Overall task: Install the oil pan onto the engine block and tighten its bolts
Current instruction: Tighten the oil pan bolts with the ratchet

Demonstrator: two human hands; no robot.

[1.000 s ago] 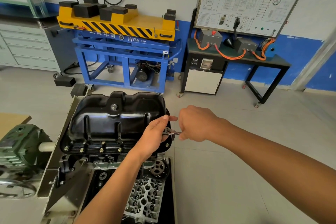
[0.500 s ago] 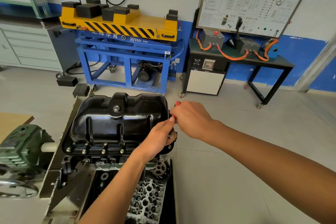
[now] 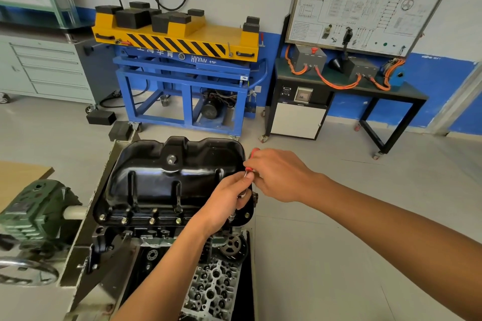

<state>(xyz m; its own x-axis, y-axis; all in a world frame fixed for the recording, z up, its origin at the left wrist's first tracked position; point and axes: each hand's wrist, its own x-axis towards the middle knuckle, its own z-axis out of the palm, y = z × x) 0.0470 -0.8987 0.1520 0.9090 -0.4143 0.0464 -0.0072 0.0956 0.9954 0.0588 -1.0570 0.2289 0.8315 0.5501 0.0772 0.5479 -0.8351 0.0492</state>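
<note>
The right hand (image 3: 280, 176) curls round a red-handled wrench (image 3: 253, 151), and the left hand (image 3: 226, 204) pinches its head at the oil pan (image 3: 167, 182)'s 3 o'clock rim. The handle points toward 1 o'clock. The pan's long axis runs 9-to-3 atop the engine block (image 3: 154, 238). A green gearbox (image 3: 34, 212) sits at 9 o'clock.

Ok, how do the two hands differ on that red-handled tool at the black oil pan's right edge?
The right hand holds the red-handled metal tool by its handle, higher up; the left hand pinches its bare shaft lower, by the flange of the glossy black metal oil pan. The right hand sits beyond the pan's edge, over the floor; the left reaches in across the engine. Both hold one tool at the pan's right edge.
</note>
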